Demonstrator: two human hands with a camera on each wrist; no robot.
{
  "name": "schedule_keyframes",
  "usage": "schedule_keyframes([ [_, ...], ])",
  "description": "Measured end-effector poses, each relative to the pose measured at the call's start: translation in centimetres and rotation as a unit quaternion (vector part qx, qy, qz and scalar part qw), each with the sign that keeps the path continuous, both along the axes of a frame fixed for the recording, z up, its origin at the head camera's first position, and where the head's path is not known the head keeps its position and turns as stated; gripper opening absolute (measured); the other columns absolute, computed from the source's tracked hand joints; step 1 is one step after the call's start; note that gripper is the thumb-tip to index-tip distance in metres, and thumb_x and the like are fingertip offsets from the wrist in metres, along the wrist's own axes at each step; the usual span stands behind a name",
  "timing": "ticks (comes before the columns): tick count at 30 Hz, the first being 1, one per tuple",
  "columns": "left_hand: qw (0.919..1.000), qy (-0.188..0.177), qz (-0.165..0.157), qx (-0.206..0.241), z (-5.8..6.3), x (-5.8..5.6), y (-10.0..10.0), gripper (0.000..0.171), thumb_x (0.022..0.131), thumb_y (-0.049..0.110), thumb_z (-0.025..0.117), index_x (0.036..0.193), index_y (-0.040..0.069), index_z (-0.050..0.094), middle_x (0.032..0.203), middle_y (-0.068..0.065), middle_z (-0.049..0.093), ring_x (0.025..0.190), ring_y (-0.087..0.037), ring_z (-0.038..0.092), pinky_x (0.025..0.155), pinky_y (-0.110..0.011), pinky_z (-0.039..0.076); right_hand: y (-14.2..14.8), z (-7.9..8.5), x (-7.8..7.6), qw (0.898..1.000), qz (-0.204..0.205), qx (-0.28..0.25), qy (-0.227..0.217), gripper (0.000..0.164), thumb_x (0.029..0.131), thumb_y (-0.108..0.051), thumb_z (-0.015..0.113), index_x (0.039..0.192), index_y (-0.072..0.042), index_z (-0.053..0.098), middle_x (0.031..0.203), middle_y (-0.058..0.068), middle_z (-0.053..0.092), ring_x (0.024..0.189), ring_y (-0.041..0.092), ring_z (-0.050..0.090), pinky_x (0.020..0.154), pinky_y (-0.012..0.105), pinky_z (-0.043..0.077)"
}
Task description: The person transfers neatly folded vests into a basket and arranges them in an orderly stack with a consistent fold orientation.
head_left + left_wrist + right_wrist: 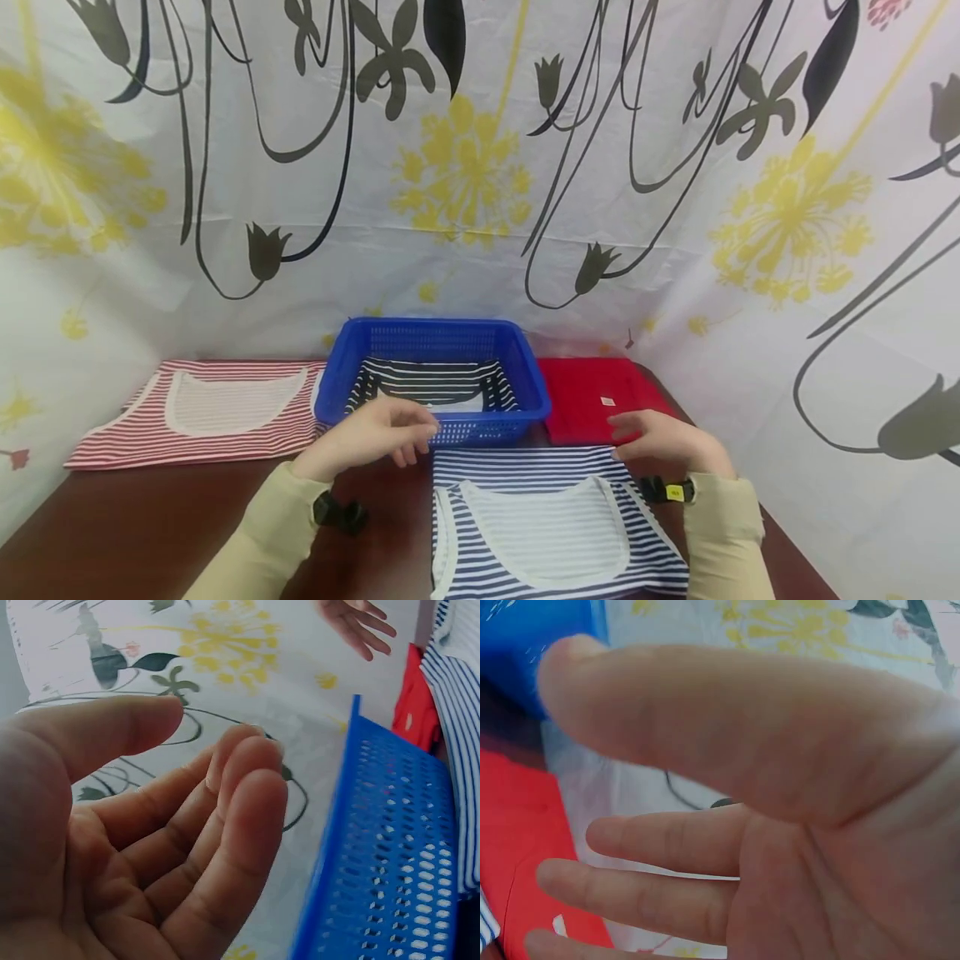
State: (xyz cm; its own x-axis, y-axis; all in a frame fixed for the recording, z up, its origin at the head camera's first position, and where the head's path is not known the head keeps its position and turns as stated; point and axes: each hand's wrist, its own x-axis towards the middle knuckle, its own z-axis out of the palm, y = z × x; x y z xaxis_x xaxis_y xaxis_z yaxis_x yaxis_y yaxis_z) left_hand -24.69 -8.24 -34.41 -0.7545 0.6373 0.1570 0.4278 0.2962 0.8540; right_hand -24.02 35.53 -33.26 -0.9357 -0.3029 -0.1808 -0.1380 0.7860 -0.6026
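My left hand [375, 435] hovers before the near left side of a blue plastic basket [536, 392], its fingers loosely bent with nothing between them. In the left wrist view the thumb and fingertips are apart. On the right, my right hand [671, 440] hangs above the table near a red folded garment [581, 404]; its fingers look fairly straight and hold nothing. Between the hands lies a navy-and-white striped top [525, 467] with its white neck opening facing me. Inside the basket rests a black-and-white striped garment [427, 377].
A red-and-white striped top [123, 437] lies flat on the left of the dark brown table [187, 517], its right edge against the basket. Behind everything hangs a white flower-printed cloth [480, 275], which also runs along both sides.
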Motion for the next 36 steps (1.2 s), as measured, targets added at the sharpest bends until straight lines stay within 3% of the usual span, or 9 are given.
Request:
schedule_keyframes([
  [4, 0.9993, -0.027, -0.016, -0.017, -0.9, 0.0, 0.2, 0.027, 0.095, 0.027, 0.062, 0.105, 0.003, 0.070, 0.081, -0.009, 0.069, 0.066, -0.023, 0.066, 0.058, -0.036, 0.057, 0.7, -0.9, -0.3, 1.000, 0.002, -0.025, -0.013, 0.068, 0.076, -0.017, 0.080, 0.132, 0.009, 0.051, 0.125, 0.027, 0.056, 0.109, 0.037, 0.056, 0.084, 0.040, 0.053],
  [6, 0.9981, -0.048, -0.021, -0.033, -1.4, 0.0, 0.4, 0.028, 0.095, 0.027, 0.063, 0.105, 0.002, 0.070, 0.080, -0.009, 0.069, 0.064, -0.024, 0.066, 0.057, -0.036, 0.057, 1.0, -1.4, -0.3, 0.997, -0.012, -0.065, -0.042, 0.067, 0.078, -0.012, 0.077, 0.133, 0.013, 0.048, 0.124, 0.029, 0.055, 0.106, 0.034, 0.057, 0.084, 0.040, 0.054],
  [11, 0.9914, -0.091, -0.001, -0.094, -3.1, 0.0, 0.9, 0.032, 0.092, 0.028, 0.066, 0.103, -0.001, 0.071, 0.076, -0.008, 0.068, 0.061, -0.024, 0.066, 0.055, -0.036, 0.057, 1.7, -2.7, -0.2, 0.981, -0.103, -0.114, -0.115, 0.067, 0.079, -0.003, 0.073, 0.134, 0.018, 0.040, 0.117, 0.025, 0.057, 0.098, 0.030, 0.057, 0.081, 0.044, 0.055],
  [14, 0.9861, -0.097, 0.023, -0.133, -4.3, -0.2, 1.3, 0.030, 0.091, 0.029, 0.067, 0.100, 0.000, 0.072, 0.074, -0.007, 0.068, 0.060, -0.023, 0.066, 0.055, -0.036, 0.056, 2.1, -3.6, -0.4, 0.977, -0.134, -0.107, -0.129, 0.063, 0.079, -0.001, 0.073, 0.131, 0.019, 0.043, 0.116, 0.023, 0.057, 0.099, 0.032, 0.056, 0.081, 0.044, 0.055],
  [19, 0.9782, -0.100, 0.048, -0.175, -5.5, -0.8, 1.8, 0.028, 0.089, 0.030, 0.068, 0.095, 0.003, 0.073, 0.073, -0.006, 0.067, 0.060, -0.022, 0.065, 0.055, -0.036, 0.056, 2.8, -4.5, -0.7, 0.980, -0.129, -0.074, -0.130, 0.054, 0.080, -0.004, 0.074, 0.124, 0.016, 0.053, 0.112, 0.019, 0.060, 0.097, 0.029, 0.058, 0.081, 0.044, 0.055],
  [26, 0.9753, -0.116, 0.037, -0.185, -6.4, -1.3, 2.3, 0.029, 0.088, 0.032, 0.069, 0.089, 0.003, 0.074, 0.070, -0.005, 0.068, 0.059, -0.021, 0.066, 0.054, -0.036, 0.056, 3.3, -4.9, -1.1, 0.991, -0.076, 0.006, -0.111, 0.030, 0.076, -0.010, 0.077, 0.102, 0.004, 0.072, 0.087, 0.009, 0.066, 0.080, 0.024, 0.056, 0.071, 0.038, 0.055],
  [31, 0.9775, -0.120, 0.030, -0.171, -6.7, -1.1, 2.6, 0.027, 0.089, 0.030, 0.068, 0.087, 0.004, 0.073, 0.069, -0.005, 0.067, 0.059, -0.021, 0.065, 0.053, -0.036, 0.056, 3.0, -5.0, -1.4, 0.992, -0.056, -0.003, -0.110, 0.026, 0.078, -0.008, 0.075, 0.100, 0.004, 0.073, 0.087, 0.010, 0.067, 0.078, 0.022, 0.057, 0.071, 0.037, 0.055],
  [36, 0.9796, -0.120, 0.030, -0.159, -7.1, -1.0, 2.9, 0.026, 0.089, 0.030, 0.068, 0.086, 0.004, 0.071, 0.070, -0.006, 0.066, 0.060, -0.021, 0.064, 0.053, -0.036, 0.056, 2.6, -5.2, -1.7, 0.991, -0.063, -0.018, -0.120, 0.025, 0.078, -0.008, 0.074, 0.099, 0.005, 0.072, 0.085, 0.010, 0.066, 0.075, 0.022, 0.058, 0.070, 0.037, 0.055],
])
